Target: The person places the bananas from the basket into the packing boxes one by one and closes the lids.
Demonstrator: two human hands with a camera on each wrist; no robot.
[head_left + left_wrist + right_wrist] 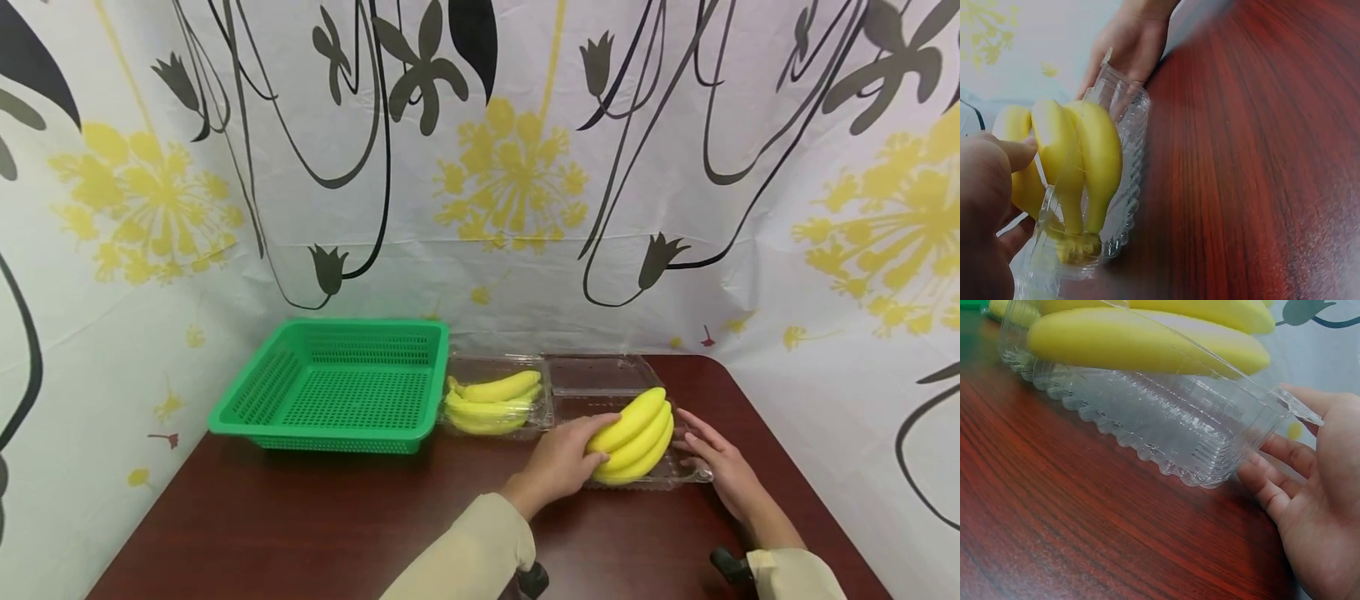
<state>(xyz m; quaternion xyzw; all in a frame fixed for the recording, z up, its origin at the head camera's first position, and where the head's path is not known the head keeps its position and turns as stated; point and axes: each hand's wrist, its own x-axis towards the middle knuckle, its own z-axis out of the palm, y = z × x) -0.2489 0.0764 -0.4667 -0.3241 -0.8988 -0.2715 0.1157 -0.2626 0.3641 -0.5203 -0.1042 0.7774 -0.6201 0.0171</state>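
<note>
My left hand grips a bunch of yellow bananas from its left side. In the left wrist view, the bunch's stem end points down into a clear plastic clamshell box, and the bananas stand partly above its rim. My right hand rests against the right end of that box, its fingers loosely bent. In the right wrist view, the fingertips touch the box's end wall, and a gap shows between the lowest banana and the box floor. The lid lies folded back.
To the left of the open box, a second clear box holds more bananas. A green plastic basket stands beyond it at the left. All rest on a dark red wooden table, with a patterned cloth hanging behind.
</note>
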